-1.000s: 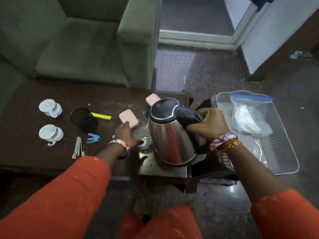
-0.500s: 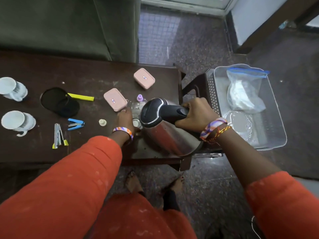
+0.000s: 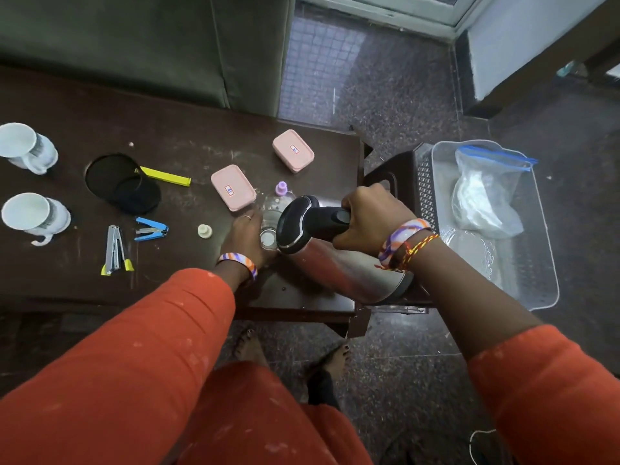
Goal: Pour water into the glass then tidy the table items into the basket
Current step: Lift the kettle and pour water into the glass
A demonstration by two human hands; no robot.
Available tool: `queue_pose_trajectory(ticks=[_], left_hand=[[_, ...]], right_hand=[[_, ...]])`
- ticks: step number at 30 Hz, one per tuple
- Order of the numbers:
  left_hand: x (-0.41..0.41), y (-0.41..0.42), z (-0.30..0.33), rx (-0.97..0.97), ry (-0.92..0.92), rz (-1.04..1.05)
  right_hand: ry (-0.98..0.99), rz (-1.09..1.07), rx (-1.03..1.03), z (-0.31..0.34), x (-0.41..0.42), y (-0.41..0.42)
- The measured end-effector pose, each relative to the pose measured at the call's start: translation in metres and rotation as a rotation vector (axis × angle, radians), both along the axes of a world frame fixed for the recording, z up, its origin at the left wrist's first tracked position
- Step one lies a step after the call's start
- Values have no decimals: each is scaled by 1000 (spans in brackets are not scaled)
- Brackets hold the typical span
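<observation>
My right hand [image 3: 370, 223] grips the black handle of a steel kettle [image 3: 349, 275], which is tipped left with its lid end over a clear glass [image 3: 268, 237]. My left hand [image 3: 243, 238] is wrapped round the glass on the dark table [image 3: 188, 135]. A small clear bottle with a purple cap [image 3: 281, 193] stands just behind the glass. The clear plastic basket [image 3: 540, 263] sits to the right on a dark stool, holding a zip bag [image 3: 483, 196] and a clear plate.
On the table lie two pink boxes [image 3: 233, 186] [image 3: 293, 150], two white cups [image 3: 28, 147] [image 3: 33, 214], black round lids [image 3: 124, 184], a yellow clip [image 3: 164, 176], a blue stapler [image 3: 151, 228], a nail clipper [image 3: 115, 248] and a small cream cap [image 3: 204, 230]. A green sofa stands behind.
The kettle has tipped further over toward the glass, from nearly upright to almost on its side. My view has dropped to look more steeply down at the table.
</observation>
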State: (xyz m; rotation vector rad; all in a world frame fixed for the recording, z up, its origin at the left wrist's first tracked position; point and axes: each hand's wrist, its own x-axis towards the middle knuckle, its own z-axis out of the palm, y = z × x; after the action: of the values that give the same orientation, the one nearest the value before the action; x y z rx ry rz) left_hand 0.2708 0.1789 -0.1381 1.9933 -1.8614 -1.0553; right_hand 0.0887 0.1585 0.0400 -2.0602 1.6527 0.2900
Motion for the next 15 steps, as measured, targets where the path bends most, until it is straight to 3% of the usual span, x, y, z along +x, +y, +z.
queue_pose_trajectory(ticks=[15], left_hand=[[1,-2,-14,-29,67,27]], right_hand=[[81,46,-1,10,21,-8]])
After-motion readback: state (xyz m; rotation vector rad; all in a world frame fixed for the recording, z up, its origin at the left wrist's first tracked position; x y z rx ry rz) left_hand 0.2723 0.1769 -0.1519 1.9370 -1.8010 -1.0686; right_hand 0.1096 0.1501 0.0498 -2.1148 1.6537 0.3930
